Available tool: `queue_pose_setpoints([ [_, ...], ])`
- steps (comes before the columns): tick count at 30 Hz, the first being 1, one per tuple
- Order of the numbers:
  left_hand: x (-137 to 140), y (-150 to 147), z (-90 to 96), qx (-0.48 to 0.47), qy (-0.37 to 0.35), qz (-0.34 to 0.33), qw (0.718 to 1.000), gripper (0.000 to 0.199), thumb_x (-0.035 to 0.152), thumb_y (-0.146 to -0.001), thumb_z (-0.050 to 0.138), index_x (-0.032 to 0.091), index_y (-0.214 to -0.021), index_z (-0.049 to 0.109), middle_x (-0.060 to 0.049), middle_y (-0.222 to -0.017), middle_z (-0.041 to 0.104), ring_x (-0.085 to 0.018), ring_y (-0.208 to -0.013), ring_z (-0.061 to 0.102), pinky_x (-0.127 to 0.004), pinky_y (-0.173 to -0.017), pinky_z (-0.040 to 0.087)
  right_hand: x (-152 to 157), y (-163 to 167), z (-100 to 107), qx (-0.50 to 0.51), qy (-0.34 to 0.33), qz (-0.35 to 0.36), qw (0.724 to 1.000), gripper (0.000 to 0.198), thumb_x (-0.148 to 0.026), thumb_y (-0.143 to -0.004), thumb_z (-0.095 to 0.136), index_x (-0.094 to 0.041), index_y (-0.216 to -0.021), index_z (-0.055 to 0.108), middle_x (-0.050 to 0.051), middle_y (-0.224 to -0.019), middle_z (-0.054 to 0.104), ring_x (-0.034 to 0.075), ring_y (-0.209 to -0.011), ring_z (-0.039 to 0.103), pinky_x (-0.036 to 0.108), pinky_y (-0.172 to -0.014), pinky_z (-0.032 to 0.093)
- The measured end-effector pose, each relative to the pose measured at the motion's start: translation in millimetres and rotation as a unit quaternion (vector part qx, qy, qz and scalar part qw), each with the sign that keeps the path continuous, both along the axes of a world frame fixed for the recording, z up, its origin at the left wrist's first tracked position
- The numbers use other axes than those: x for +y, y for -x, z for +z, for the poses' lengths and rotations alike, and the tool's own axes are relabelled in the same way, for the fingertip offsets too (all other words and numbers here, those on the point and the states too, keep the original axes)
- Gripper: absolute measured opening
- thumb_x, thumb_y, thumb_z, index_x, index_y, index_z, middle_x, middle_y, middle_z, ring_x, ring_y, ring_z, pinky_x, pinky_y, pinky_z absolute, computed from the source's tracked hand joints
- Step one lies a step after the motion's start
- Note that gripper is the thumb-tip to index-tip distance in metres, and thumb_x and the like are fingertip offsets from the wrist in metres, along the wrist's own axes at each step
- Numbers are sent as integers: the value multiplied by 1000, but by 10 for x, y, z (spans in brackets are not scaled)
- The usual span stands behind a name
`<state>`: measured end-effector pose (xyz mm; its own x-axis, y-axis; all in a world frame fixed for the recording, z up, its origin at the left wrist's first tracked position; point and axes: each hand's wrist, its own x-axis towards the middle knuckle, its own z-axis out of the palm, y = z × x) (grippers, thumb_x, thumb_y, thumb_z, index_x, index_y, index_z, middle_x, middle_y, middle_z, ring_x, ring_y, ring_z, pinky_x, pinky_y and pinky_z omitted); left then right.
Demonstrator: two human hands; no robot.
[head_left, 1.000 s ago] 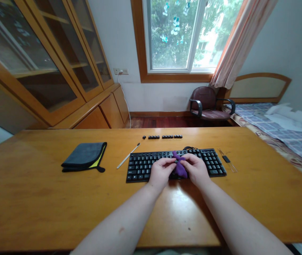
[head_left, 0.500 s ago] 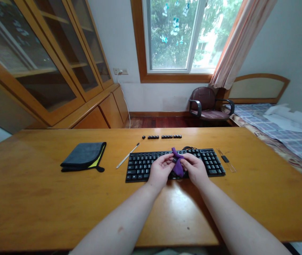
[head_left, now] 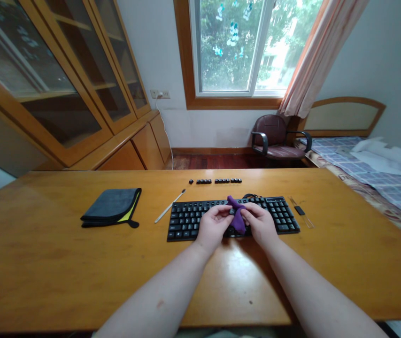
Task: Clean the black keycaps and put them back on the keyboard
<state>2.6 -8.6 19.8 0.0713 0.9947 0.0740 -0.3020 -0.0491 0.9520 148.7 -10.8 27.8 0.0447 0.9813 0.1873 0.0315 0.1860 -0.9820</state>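
Observation:
Above a black keyboard (head_left: 188, 219), my two hands meet close together. My left hand (head_left: 214, 226) pinches a small black keycap (head_left: 232, 211) between thumb and fingers. Bunched in my right hand (head_left: 259, 221) is a purple cloth (head_left: 238, 223), pressed against the keycap and hanging down over the keys. My hands and the cloth hide the middle of the keyboard. Behind it, loose black keycaps (head_left: 222, 180) lie in a row, with a single keycap (head_left: 191, 181) at the row's left end.
Left of the keyboard lies a thin white brush (head_left: 170, 206) with a dark tip. Farther left is a folded grey cloth (head_left: 111, 205) with a yellow inside. A wire keycap puller (head_left: 299, 210) rests on the right of the wooden table (head_left: 38, 263).
The purple cloth has shifted slightly between my fingers, and the keycap has turned a little. My hands stay almost in place.

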Motion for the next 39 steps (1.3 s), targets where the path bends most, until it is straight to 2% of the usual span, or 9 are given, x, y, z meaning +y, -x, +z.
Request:
queue_pose_setpoints([
  [5,0,-11,22,10,-1,24,1000,23,14,-61,72,15,-82,63,-4,-83,68,-16,-81,65,-33,-84,51,7,-13,12,38,31,-27,998,29,-44,-75,63,-18,-87,70,3,-66,63,16,-60,56,27,-52,45],
  [8,-1,4,-15,38,-8,24,999,21,15,-64,70,15,-84,64,-5,-83,68,-17,-80,65,-34,-82,52,19,0,-9,14,15,6,1000,26,-42,-74,64,-19,-86,70,4,-75,65,17,-66,59,29,-58,48],
  [12,-19,57,-62,176,-108,55,977,16,13,-70,63,18,-84,69,-6,-85,68,-19,-81,65,-34,-80,52,29,23,-53,-61,-11,56,996,24,-36,-69,70,-20,-86,69,5,-85,66,19,-76,60,32,-70,49],
  [17,-61,88,-33,286,-202,71,934,22,10,-72,59,23,-85,71,-4,-86,69,-18,-84,63,-34,-82,51,11,20,-45,-141,-27,23,989,18,-37,-74,64,-19,-77,68,4,-72,64,18,-68,58,30,-64,46],
  [22,-73,15,-59,241,-136,64,959,19,10,-70,61,19,-84,70,-4,-86,69,-16,-78,65,-31,-76,54,50,35,-116,-97,6,-21,995,26,-41,-76,60,-17,-70,66,3,-66,63,17,-64,56,28,-60,44],
  [27,-24,-33,-119,127,-31,35,991,15,15,-71,63,14,-85,67,-6,-81,70,-18,-75,67,-31,-73,55,74,74,-162,9,73,10,997,32,-46,-71,63,-14,-76,66,4,-65,64,14,-56,54,27,-54,44],
  [31,-8,23,-114,198,-88,63,974,17,11,-72,60,16,-86,68,-6,-85,69,-18,-80,66,-34,-78,54,23,95,-128,-54,31,25,998,32,-41,-67,70,-16,-86,67,4,-74,65,16,-62,57,27,-57,47],
  [35,-30,71,-88,289,-169,73,939,20,8,-73,57,19,-85,69,-4,-86,68,-17,-84,64,-34,-81,52,-8,95,-103,-121,2,-14,992,26,-41,-71,66,-17,-78,67,5,-72,65,18,-66,58,29,-61,47],
  [39,-32,37,-101,262,-138,60,953,15,13,-73,60,18,-84,69,-5,-87,67,-17,-83,64,-32,-80,53,16,83,-116,-131,-4,-38,991,24,-40,-76,61,-18,-72,67,5,-72,66,18,-67,59,29,-64,47],
])
